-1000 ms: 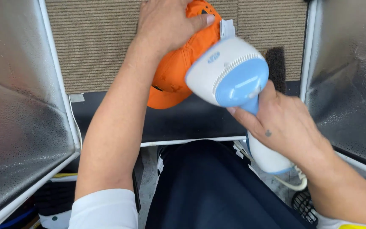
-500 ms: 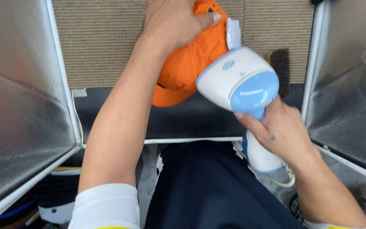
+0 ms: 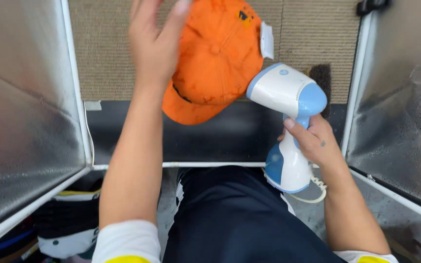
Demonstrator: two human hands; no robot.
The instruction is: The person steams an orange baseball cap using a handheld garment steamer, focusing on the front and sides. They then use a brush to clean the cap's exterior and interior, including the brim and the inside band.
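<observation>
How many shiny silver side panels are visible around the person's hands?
2. One shiny silver side panel stands at the left, beside the left hand on the orange cap. The other stands at the right, near the right hand holding the white-and-blue handheld steamer. More may lie outside the view.

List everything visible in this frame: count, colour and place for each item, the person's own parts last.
cap: 1, orange, top centre against the backing, under the left hand
tag: 1, white, at the cap's right edge
steamer: 1, white and blue, right of centre, head close to the cap
cord: 1, whitish, at the steamer's base
backing: 1, tan woven, top
side panels: 2, silver, left and right
frame tubes: several, white, edging the panels
shoes: dark and white, bottom left
trousers: dark, bottom centre
left hand: on the cap
right hand: gripping the steamer's handle
</observation>
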